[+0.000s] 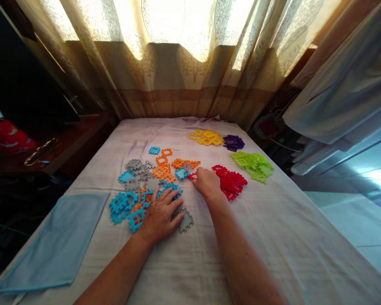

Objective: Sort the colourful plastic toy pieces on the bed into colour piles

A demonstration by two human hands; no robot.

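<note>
My left hand (pixel 161 214) lies with fingers spread over a mixed heap of plastic interlocking pieces. Blue pieces (pixel 122 205) and grey pieces (pixel 135 165) show around it, and one grey piece (pixel 186 220) lies by its thumb. My right hand (pixel 207 181) is closed, with a red interlocking piece (pixel 193 176) at its fingertips, partly hidden by the fingers. Just right of that hand sits a pile of red pieces (pixel 231 182). Orange pieces (pixel 163 169) lie beyond my left hand, and a blue piece (pixel 181 173) is close to the right fingertips.
Yellow pieces (pixel 206 137), purple pieces (pixel 233 142) and lime green pieces (pixel 254 165) form separate piles toward the far right. A light blue cloth bag (pixel 55 241) lies flat at the left on the white sheet (pixel 114 262). Curtains (pixel 178 76) hang behind the far edge.
</note>
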